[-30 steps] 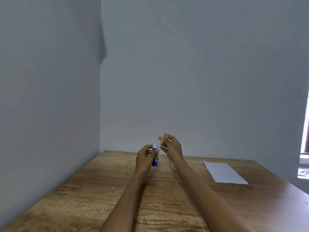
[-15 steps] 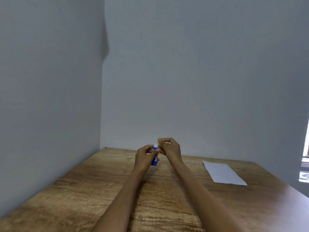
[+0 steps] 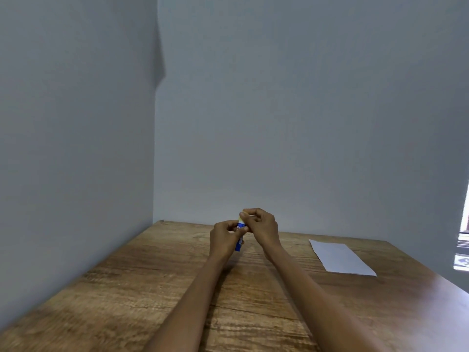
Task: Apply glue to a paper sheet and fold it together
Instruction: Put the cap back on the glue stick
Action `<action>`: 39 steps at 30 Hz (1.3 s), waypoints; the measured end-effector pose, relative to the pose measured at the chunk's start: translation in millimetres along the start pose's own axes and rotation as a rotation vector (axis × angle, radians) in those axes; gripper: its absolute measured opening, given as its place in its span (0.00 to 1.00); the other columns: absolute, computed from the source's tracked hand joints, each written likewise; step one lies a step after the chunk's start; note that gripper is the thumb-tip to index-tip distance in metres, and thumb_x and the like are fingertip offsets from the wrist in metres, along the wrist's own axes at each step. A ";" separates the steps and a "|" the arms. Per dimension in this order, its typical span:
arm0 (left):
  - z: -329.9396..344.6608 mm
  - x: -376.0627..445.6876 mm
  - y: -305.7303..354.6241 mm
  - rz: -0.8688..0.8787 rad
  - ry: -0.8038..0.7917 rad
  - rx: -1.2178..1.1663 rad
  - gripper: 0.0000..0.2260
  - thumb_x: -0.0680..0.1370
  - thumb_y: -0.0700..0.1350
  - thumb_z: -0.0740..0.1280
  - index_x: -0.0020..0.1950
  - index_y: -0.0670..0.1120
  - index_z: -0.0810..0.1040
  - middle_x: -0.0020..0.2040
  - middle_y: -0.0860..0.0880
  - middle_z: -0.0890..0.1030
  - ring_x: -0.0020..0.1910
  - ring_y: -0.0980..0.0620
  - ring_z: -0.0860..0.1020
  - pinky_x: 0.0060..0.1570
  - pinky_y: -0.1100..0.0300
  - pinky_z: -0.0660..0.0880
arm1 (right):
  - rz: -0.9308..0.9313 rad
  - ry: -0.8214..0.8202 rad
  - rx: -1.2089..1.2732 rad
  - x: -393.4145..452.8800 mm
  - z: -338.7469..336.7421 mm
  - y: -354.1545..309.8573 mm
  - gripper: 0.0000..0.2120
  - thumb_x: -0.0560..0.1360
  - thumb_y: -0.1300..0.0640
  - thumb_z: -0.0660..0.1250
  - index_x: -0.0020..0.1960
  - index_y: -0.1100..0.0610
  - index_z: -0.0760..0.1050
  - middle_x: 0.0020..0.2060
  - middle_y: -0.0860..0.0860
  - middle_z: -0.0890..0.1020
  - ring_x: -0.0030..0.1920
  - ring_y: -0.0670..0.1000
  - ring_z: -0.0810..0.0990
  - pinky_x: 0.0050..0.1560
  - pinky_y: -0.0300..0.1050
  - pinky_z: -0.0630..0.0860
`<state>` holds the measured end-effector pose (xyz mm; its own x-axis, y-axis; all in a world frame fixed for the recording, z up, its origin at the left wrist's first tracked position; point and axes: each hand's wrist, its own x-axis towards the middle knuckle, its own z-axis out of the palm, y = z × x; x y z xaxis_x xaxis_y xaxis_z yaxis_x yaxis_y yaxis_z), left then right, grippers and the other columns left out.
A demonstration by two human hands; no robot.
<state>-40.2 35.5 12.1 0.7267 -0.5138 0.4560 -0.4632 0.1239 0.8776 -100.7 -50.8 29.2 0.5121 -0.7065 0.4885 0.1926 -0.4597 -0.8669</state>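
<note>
Most of the glue stick (image 3: 239, 243) is hidden: only its blue lower barrel shows below the left hand (image 3: 224, 237), and a pale cap or top shows at its upper end, between the two hands. Any print on the barrel is too small to read. Whether the cap is on, loose or off cannot be told, since the right hand (image 3: 261, 228) covers that end. Both forearms are cut off by the bottom edge of the view.

The glue stick stands roughly upright, tilted slightly, held above the surface (image 3: 142, 283) near its far edge, at about 12 o'clock from the person. The left hand is curled round the blue barrel, fingers wrapped and thumb against it. The right hand, just to the right and touching the left, pinches the pale top end with curled fingertips.

The paper sheet (image 3: 338, 257) is white, flat and unfolded, lying on the wooden surface at about 2 o'clock, well apart from the hands, its long edges running away from the person at a slant.

At the far right edge a bright strip, perhaps a window, is cut off and hard to make out.
</note>
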 end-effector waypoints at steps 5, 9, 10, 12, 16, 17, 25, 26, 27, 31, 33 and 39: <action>-1.2 1.4 -1.3 -0.023 0.074 0.001 0.19 0.73 0.43 0.72 0.63 0.40 0.76 0.48 0.43 0.84 0.36 0.49 0.82 0.43 0.57 0.80 | -0.014 -0.045 -0.055 -1.6 2.7 -5.8 0.08 0.76 0.56 0.68 0.53 0.58 0.80 0.48 0.52 0.84 0.49 0.49 0.82 0.55 0.49 0.80; 1.6 2.8 -2.8 -0.001 0.058 0.022 0.19 0.72 0.44 0.72 0.62 0.39 0.77 0.46 0.44 0.84 0.32 0.53 0.81 0.36 0.66 0.78 | 0.012 -0.118 -0.085 -1.2 -4.1 -7.1 0.11 0.78 0.56 0.63 0.55 0.62 0.77 0.52 0.55 0.82 0.54 0.53 0.80 0.58 0.52 0.78; 1.5 2.5 -2.7 0.005 0.059 0.025 0.18 0.73 0.44 0.72 0.61 0.40 0.78 0.45 0.45 0.84 0.31 0.55 0.81 0.34 0.68 0.77 | 0.026 -0.149 -0.074 -1.7 -4.9 -8.1 0.11 0.79 0.56 0.63 0.56 0.62 0.76 0.54 0.55 0.81 0.55 0.53 0.80 0.59 0.52 0.77; -0.3 3.7 -3.7 -0.006 0.079 0.034 0.18 0.73 0.43 0.72 0.62 0.40 0.78 0.49 0.44 0.84 0.31 0.57 0.80 0.32 0.72 0.75 | 0.049 -0.207 -0.047 -2.2 -4.4 -10.3 0.13 0.78 0.56 0.65 0.59 0.62 0.74 0.55 0.56 0.81 0.57 0.53 0.80 0.62 0.51 0.76; -4.1 2.8 -6.3 -0.064 0.102 0.005 0.25 0.73 0.42 0.72 0.69 0.40 0.70 0.57 0.40 0.80 0.41 0.47 0.83 0.31 0.71 0.73 | 0.088 -0.225 -0.064 -1.3 -0.2 -12.4 0.14 0.75 0.58 0.69 0.59 0.62 0.74 0.55 0.57 0.82 0.58 0.54 0.80 0.62 0.52 0.75; -3.6 2.1 -6.4 -0.060 0.102 0.005 0.27 0.73 0.41 0.72 0.70 0.41 0.69 0.57 0.39 0.80 0.44 0.46 0.82 0.30 0.71 0.73 | 0.104 -0.208 -0.064 -0.6 0.2 -12.0 0.14 0.74 0.58 0.70 0.58 0.62 0.75 0.55 0.57 0.82 0.57 0.54 0.80 0.62 0.53 0.75; -2.6 -4.2 -1.7 0.005 0.145 -0.018 0.23 0.72 0.40 0.71 0.65 0.51 0.71 0.46 0.42 0.83 0.43 0.44 0.82 0.43 0.52 0.80 | 0.150 -0.037 -0.093 2.8 9.0 -14.5 0.17 0.67 0.54 0.76 0.51 0.60 0.77 0.48 0.53 0.83 0.51 0.51 0.82 0.54 0.48 0.78; -3.7 -4.2 -1.3 0.014 0.135 -0.027 0.22 0.71 0.40 0.71 0.64 0.50 0.71 0.44 0.42 0.84 0.40 0.45 0.82 0.38 0.56 0.79 | 0.152 -0.023 -0.092 2.3 9.4 -13.9 0.17 0.67 0.53 0.76 0.50 0.59 0.76 0.48 0.53 0.83 0.50 0.51 0.82 0.54 0.48 0.78; -4.6 -3.8 -1.3 0.020 0.121 -0.036 0.22 0.71 0.39 0.71 0.64 0.49 0.71 0.43 0.42 0.84 0.37 0.47 0.81 0.33 0.61 0.77 | 0.152 -0.015 -0.090 1.7 8.7 -12.5 0.17 0.67 0.52 0.76 0.50 0.59 0.76 0.47 0.53 0.83 0.50 0.52 0.82 0.54 0.49 0.79; -6.8 -0.9 -0.9 0.005 0.044 -0.032 0.22 0.73 0.38 0.70 0.66 0.46 0.70 0.40 0.45 0.83 0.32 0.55 0.81 0.31 0.71 0.76 | 0.155 -0.104 -0.006 -2.2 2.0 -5.5 0.17 0.72 0.53 0.72 0.57 0.60 0.76 0.48 0.55 0.84 0.46 0.51 0.83 0.47 0.43 0.80; -7.2 0.8 -0.1 0.002 0.026 -0.029 0.22 0.74 0.39 0.71 0.66 0.45 0.69 0.38 0.48 0.81 0.33 0.58 0.80 0.30 0.75 0.74 | 0.144 -0.196 0.038 -2.4 -1.4 -4.9 0.15 0.76 0.56 0.67 0.61 0.59 0.74 0.52 0.56 0.83 0.47 0.50 0.82 0.44 0.39 0.79; -3.3 2.3 -2.1 0.012 0.017 -0.004 0.22 0.74 0.38 0.70 0.66 0.46 0.69 0.48 0.41 0.83 0.41 0.53 0.81 0.34 0.72 0.74 | 0.198 -0.160 0.073 3.5 -2.4 -5.7 0.16 0.73 0.59 0.71 0.60 0.58 0.76 0.49 0.53 0.82 0.44 0.49 0.83 0.46 0.41 0.80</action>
<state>-35.8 36.8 11.7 0.7296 -0.4978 0.4690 -0.4699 0.1333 0.8726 -102.0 -51.9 36.1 0.6702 -0.6825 0.2915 0.1320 -0.2769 -0.9518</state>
